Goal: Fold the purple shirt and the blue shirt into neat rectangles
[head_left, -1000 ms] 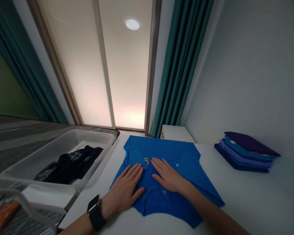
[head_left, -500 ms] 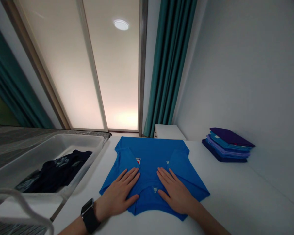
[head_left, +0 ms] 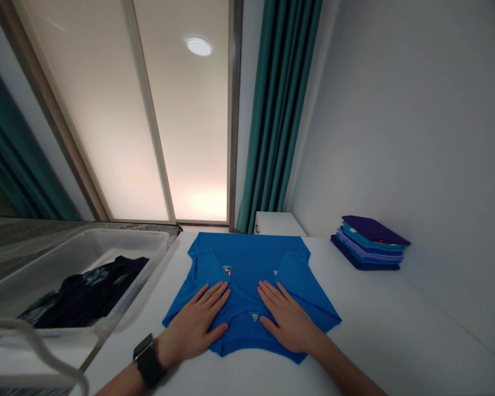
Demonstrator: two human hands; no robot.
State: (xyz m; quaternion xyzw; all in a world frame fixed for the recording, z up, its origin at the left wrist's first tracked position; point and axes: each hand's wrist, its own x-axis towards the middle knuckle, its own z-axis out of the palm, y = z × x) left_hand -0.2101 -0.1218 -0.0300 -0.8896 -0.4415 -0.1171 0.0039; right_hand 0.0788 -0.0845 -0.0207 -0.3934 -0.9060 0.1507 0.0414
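Note:
A blue shirt point(head_left: 247, 258) lies spread on the white table point(head_left: 239, 379), its neckline towards me and its sleeves folded inward. Small white and red prints show on it, and a pale label sits inside the collar. My left hand point(head_left: 198, 319), with a black watch on the wrist, rests flat on the shirt's left part, fingers stretched out. On the right part lies my right hand point(head_left: 286, 319), also flat with its thumb apart. Neither hand grips the cloth.
A stack of folded clothes point(head_left: 369, 245), purple on top, stands at the table's right. To the left, a translucent bin point(head_left: 157, 242) holds dark clothes point(head_left: 86, 289). A white cabinet point(head_left: 278, 223) stands behind the table. A pale curved tube point(head_left: 37, 346) crosses the lower left.
The whole view has shifted a little, so things appear slightly further left. Both hands remain flat on the shirt, in nearly the same places.

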